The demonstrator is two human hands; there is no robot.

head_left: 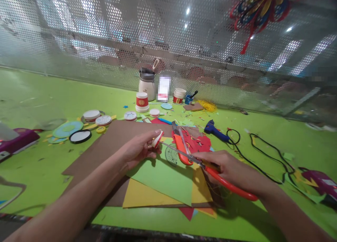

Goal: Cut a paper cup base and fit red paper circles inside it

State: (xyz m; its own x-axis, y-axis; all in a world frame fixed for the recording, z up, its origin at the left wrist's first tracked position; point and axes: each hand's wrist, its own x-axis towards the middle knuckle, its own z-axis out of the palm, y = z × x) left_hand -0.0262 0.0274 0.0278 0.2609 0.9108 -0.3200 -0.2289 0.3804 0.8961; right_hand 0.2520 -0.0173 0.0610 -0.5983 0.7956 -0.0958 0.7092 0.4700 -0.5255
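Note:
Between the fingers of my left hand (138,147) is a small white piece with a red edge (157,140), tilted up. My right hand (234,166) is closed round red-handled scissors (223,182). Their blades point left and reach the piece's edge; whether they touch it I cannot tell. Under both hands lie green paper (163,180), yellow paper (150,195) and brown cardboard (113,138). An orange utility knife (181,149) rests beside the blades, next to a printed black circle (171,157) on clear material. Red paper scraps (202,143) lie just behind.
A blue glue gun (217,130) with a black cord lies to the right. White cups with red bands (142,101), a flask (146,86) and a lit phone (163,87) stand at the back. Round lids (103,120) sit left. A perforated metal screen (110,42) rises behind.

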